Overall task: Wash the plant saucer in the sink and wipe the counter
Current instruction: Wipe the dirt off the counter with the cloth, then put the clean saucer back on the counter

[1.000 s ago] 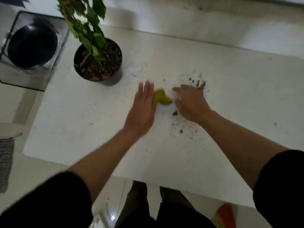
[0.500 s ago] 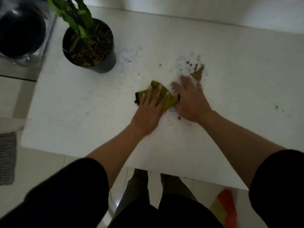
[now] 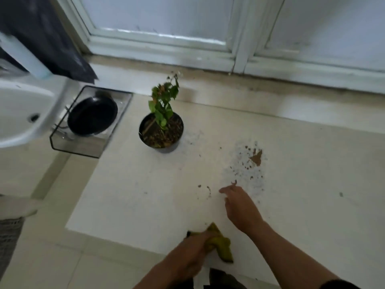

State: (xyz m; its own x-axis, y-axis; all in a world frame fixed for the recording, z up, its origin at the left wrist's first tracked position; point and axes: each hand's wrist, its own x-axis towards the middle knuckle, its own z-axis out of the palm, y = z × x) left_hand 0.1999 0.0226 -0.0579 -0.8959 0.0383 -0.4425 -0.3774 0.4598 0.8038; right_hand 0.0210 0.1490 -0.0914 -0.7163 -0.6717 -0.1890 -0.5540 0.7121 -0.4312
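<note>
My left hand [image 3: 195, 250] grips a yellow-green cloth [image 3: 221, 245] at the near edge of the white counter [image 3: 129, 195]. My right hand [image 3: 239, 205] rests on the counter with its fingers spread, just below a patch of scattered soil [image 3: 248, 161]. A black round saucer [image 3: 92, 115] leans inside a clear drying rack [image 3: 62, 142] to the left of the counter. The white sink [image 3: 18, 113] is at the far left.
A black pot with a green plant [image 3: 161, 130] stands at the counter's back left. A window sill and white window frame [image 3: 239, 57] run behind. A dark cloth [image 3: 48, 38] hangs at the top left. A grey mat [image 3: 8, 243] lies on the tiled floor.
My left hand has pulled the cloth back from the middle of the counter to its near edge. The view has tilted up, bringing the sink and window into sight.
</note>
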